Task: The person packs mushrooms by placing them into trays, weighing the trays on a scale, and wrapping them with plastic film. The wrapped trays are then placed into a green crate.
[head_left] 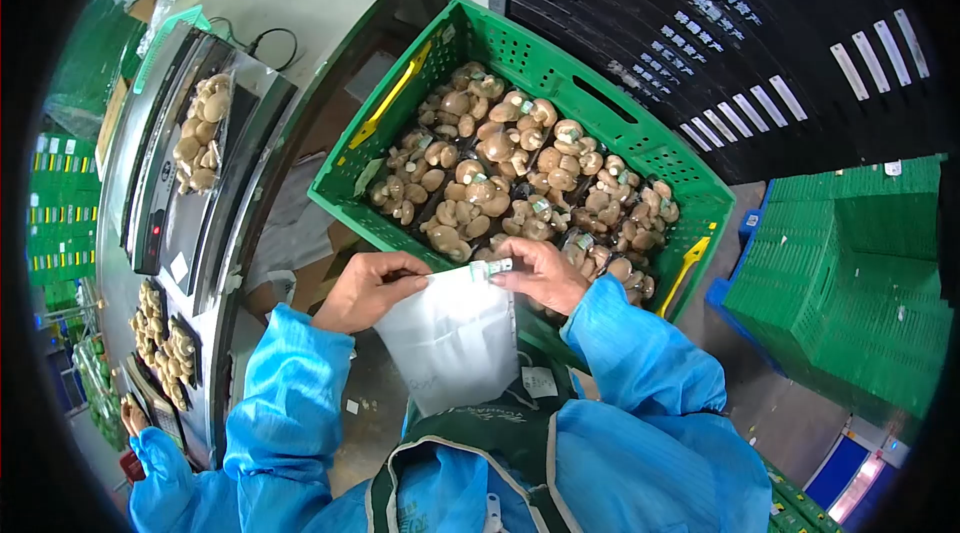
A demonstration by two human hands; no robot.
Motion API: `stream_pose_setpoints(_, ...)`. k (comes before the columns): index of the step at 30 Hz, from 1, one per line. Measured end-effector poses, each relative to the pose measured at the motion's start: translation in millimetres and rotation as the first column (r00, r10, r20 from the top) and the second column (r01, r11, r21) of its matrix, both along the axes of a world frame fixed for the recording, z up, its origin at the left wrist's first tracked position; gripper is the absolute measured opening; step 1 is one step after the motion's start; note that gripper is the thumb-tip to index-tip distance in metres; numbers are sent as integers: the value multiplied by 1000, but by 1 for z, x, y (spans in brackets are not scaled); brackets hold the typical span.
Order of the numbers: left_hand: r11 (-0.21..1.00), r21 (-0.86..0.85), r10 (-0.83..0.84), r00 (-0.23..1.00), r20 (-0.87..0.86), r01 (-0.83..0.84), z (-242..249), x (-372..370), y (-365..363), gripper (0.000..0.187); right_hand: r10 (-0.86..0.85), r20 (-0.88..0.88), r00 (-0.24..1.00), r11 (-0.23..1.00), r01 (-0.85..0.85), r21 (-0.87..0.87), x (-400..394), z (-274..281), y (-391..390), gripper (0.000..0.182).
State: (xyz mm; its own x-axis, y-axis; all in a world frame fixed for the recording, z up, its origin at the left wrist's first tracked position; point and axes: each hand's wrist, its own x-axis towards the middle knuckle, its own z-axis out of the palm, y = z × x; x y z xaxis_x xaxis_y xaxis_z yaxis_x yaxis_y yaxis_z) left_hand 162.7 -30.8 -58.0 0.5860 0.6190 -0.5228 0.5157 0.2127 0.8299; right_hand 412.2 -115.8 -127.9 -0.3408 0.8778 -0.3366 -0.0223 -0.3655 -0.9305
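Bag (455, 338) pinched in both your grips, left hand (368, 288), right hand (540, 273); it hides the mushroom crate's (560, 73) near rim.

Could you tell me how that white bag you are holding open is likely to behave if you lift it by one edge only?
The white bag hangs limp between the left hand and right hand, so it is probably floppy and would sag shut. It looks thin and flat, so probably light. Its creased film may be slippery.

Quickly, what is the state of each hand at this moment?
Left hand: closed, pinching the top edge of the white bag.
Right hand: closed, gripping the bag's other top corner.
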Motion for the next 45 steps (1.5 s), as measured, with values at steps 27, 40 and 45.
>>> stream_pose_setpoints(27,991,-3,136,988,-70,-136,-15,-31,-23,14,-462,737,493,854,471,220,149,-77,-105,16)
stream_pose_setpoints(40,914,68,395,915,78,-400,28,-55,0,14,-374,800,469,844,529,84,145,-123,-120,21)
stream_pose_setpoints(45,906,96,403,910,101,-412,43,-50,15,10,-450,694,562,804,593,42,158,-144,-127,22)
